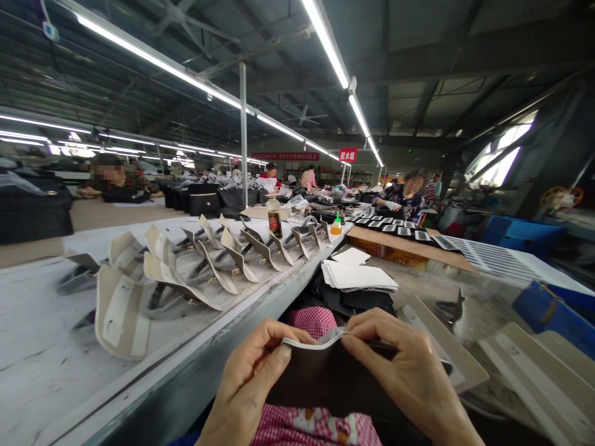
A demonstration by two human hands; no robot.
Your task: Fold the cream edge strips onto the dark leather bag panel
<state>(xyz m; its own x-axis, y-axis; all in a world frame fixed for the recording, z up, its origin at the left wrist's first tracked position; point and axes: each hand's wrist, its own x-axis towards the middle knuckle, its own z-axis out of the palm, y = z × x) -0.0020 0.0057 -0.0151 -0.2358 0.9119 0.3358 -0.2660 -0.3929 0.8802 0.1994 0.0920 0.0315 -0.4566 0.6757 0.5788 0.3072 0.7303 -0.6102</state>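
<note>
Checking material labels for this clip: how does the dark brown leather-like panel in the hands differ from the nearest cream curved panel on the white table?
Colour: the dark brown leather-like panel has a pale top edge; the cream curved panel is pale throughout. Pose: the brown panel is pinched along its top edge by the left hand and right hand; the cream one lies untouched on the white table, bowed. Both are thin cut sheets.

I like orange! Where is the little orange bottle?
In the head view, the orange bottle stands centre frame, right of the dark jar, beyond the white sheets.
</note>
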